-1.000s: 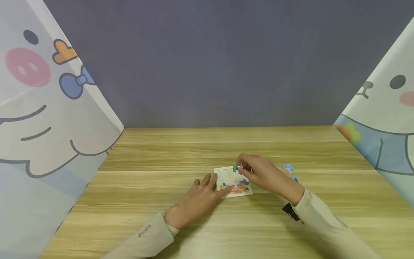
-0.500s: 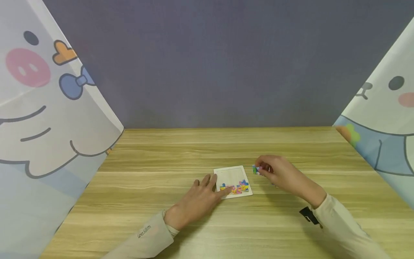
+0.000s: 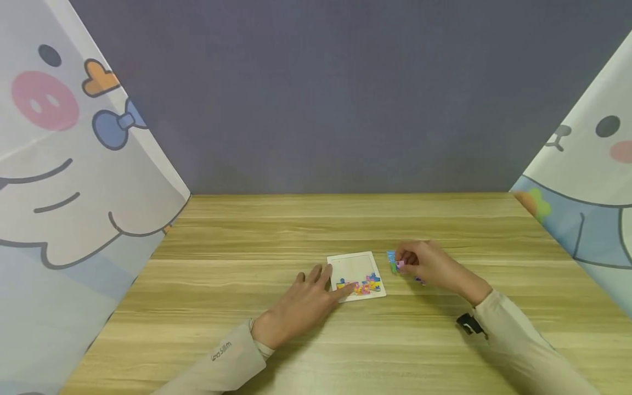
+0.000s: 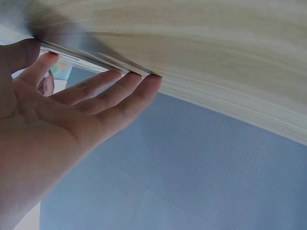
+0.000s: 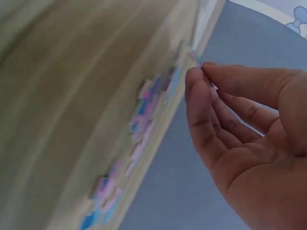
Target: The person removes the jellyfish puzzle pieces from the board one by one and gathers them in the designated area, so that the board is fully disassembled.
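My right hand [image 3: 430,267] pinches a small, colourful jigsaw piece [image 5: 195,56] between thumb and fingertips, close over the table to the right of a white puzzle tray [image 3: 351,267]. Green and pink show on the piece in the head view. Several joined or touching pieces [image 3: 373,283] lie along the tray's near side. My left hand [image 3: 302,303] rests at the tray's left edge with fingers extended, the thumb reaching over the pieces and hiding some. In the left wrist view, the left fingertips [image 4: 152,80] touch down near the tray's side.
Several loose jigsaw pieces [image 5: 146,108] lie on the wooden table [image 3: 257,230] under and beside my right hand, mostly hidden by it in the head view. A grey wall [image 3: 345,99] stands behind, with cartoon-printed panels [image 3: 89,181] at the sides.
My right hand has moved right, from over the tray to the table beside it, carrying the jigsaw piece, and has lowered slightly. The left hand and the tray stay put.
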`<action>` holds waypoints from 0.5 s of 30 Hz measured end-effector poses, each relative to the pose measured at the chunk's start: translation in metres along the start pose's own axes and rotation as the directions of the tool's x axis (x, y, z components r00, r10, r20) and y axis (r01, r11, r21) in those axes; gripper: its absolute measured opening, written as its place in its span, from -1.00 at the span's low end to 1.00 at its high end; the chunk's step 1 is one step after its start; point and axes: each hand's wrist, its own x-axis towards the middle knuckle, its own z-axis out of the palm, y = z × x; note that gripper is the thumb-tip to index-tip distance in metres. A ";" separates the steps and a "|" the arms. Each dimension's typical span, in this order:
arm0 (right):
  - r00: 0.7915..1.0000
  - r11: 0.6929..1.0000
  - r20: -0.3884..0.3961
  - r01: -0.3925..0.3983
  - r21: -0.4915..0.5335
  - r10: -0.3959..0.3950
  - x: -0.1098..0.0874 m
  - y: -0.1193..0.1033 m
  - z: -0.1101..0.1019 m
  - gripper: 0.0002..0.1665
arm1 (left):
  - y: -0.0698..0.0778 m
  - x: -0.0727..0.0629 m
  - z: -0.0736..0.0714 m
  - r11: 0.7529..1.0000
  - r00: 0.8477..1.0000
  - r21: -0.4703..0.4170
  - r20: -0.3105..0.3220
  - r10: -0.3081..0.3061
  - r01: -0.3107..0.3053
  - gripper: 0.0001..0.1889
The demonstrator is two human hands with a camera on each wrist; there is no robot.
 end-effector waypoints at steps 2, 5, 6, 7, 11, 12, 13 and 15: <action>1.000 1.000 0.019 -0.004 0.014 0.004 0.000 0.005 0.003 -0.86 | 0.000 0.000 0.000 1.000 1.000 -0.002 0.006 0.001 -0.001 -0.52; 1.000 1.000 0.013 -0.004 0.008 0.004 0.000 0.009 0.005 -0.84 | 0.000 0.000 0.000 1.000 1.000 -0.011 -0.006 0.001 -0.001 -0.52; 1.000 1.000 0.008 -0.001 0.000 0.001 0.001 0.010 0.006 -0.84 | 0.000 0.000 0.000 1.000 1.000 -0.013 -0.014 0.000 0.000 -0.53; 1.000 1.000 -0.001 0.002 -0.015 -0.002 0.001 0.010 0.006 -0.84 | 0.000 0.000 0.000 1.000 1.000 -0.014 -0.020 0.000 0.000 -0.53; 1.000 0.998 -0.016 0.009 -0.058 -0.009 0.002 0.008 0.007 -0.82 | 0.000 0.001 0.000 1.000 1.000 -0.016 -0.016 -0.005 0.005 -0.53; 1.000 0.998 -0.013 0.010 -0.064 -0.011 0.001 0.007 0.007 -0.81 | 0.000 0.001 0.000 1.000 1.000 -0.014 -0.008 -0.007 0.006 -0.53; 1.000 0.998 -0.013 0.010 -0.069 -0.011 0.001 0.006 0.008 -0.81 | 0.000 0.001 -0.001 1.000 1.000 -0.010 0.001 -0.007 0.007 -0.53; 1.000 0.998 -0.006 0.007 -0.067 -0.007 0.001 0.004 0.008 -0.80 | 0.000 0.001 -0.001 1.000 1.000 -0.009 0.020 -0.010 0.010 -0.53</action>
